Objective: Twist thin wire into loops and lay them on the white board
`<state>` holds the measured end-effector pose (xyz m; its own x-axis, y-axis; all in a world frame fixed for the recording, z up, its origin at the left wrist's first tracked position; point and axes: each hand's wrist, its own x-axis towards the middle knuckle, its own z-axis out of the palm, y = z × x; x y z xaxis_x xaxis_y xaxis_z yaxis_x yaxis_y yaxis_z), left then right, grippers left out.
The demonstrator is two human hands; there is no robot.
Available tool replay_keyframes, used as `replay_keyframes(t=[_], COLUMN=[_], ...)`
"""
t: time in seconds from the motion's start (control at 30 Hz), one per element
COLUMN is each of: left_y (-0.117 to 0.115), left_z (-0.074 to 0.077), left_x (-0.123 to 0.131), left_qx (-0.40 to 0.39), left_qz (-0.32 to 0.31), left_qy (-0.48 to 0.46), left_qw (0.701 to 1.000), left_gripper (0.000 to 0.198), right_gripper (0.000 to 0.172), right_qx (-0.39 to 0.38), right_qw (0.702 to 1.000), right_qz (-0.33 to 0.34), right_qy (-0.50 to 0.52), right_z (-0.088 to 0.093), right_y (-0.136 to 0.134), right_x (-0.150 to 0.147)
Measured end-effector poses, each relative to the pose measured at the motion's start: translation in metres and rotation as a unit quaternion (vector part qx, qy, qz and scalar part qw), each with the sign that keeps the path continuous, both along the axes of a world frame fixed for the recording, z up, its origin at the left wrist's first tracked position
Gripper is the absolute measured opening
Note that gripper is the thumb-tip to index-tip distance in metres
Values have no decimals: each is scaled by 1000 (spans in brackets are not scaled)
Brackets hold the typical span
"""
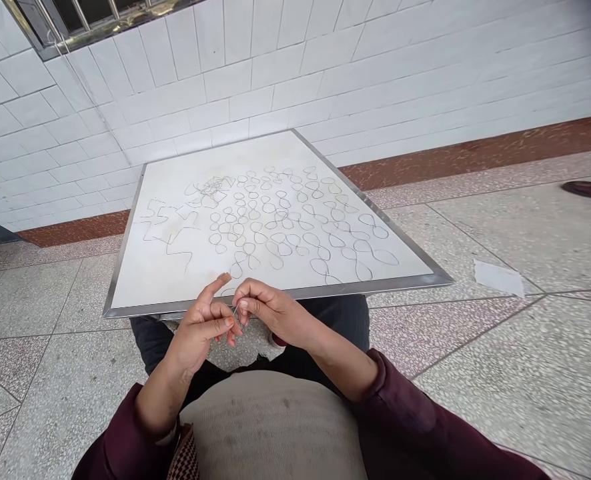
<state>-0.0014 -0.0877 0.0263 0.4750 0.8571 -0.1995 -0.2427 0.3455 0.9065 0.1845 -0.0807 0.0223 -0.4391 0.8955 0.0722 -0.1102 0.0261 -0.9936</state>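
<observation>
Close together at the near edge of the white board [255, 143], both my hands grip a short piece of thin wire [236, 310]. My left hand [200, 327] pinches it between the thumb and a finger, while its index finger stretches out. My right hand [273, 310] holds the upper part with thumb and curled fingers; much of the wire is hidden by them. On the board lie several wires twisted into figure-eight loops [320, 248]. To their left are several bent, zigzag wires [179, 253] and a tangled heap of wire [215, 187].
The board has a raised grey metal frame [375, 287] and sits just above my knees. Behind it runs a white tiled wall [255, 80], with a barred window [95, 20] at upper left. A white strip [499, 278] lies on the speckled floor; a shoe [590, 189] shows at right.
</observation>
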Motion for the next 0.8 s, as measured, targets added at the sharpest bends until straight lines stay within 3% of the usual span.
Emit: replay_keyframes(t=[0.33, 0.63, 0.8], left_y=[1, -1, -6], left_z=[-1, -1, -2], left_x=[-4, 0, 5], left_qx=[-10, 47, 70], left_qz=[-22, -46, -24], left_qy=[29, 45, 79], left_qw=[999, 997, 994], left_gripper=[72, 65, 68], right_gripper=[18, 19, 18], right_qx=[-12, 31, 38], right_qw=[999, 994, 991], right_qz=[34, 68, 83], right_qy=[-15, -78, -98], right_z=[-5, 1, 3], right_y=[0, 3, 3], right_x=[2, 6, 9])
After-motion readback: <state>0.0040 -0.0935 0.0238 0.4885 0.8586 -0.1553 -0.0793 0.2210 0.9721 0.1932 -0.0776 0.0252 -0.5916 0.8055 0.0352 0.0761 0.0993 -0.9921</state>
